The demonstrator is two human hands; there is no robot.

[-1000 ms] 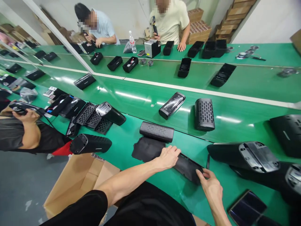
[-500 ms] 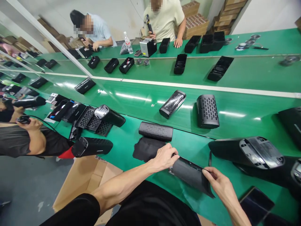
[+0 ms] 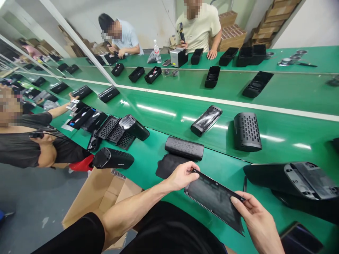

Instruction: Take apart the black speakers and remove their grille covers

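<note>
Between my two hands is a black speaker grille panel, its cloth-lined inner face turned up and slots faintly showing through. My left hand pinches its far left corner. My right hand grips the right end, thumb on the cloth and fingers behind the edge. Beyond my left hand lies a stack of black cloth pieces, with a slotted black grille cover lying behind it. To the right of my right hand, black speaker housings lie on the green bench, one with a shiny end plate.
A green conveyor runs past the bench, carrying a film-wrapped speaker and a slotted speaker. Grille panels lie to the left. An open cardboard box stands below the edge. Co-workers sit opposite and at left.
The grille panel has tilted so that more of its lined inner face shows. My right thumb now presses on the cloth. The left co-worker's arm now reaches to a speaker on the conveyor.
</note>
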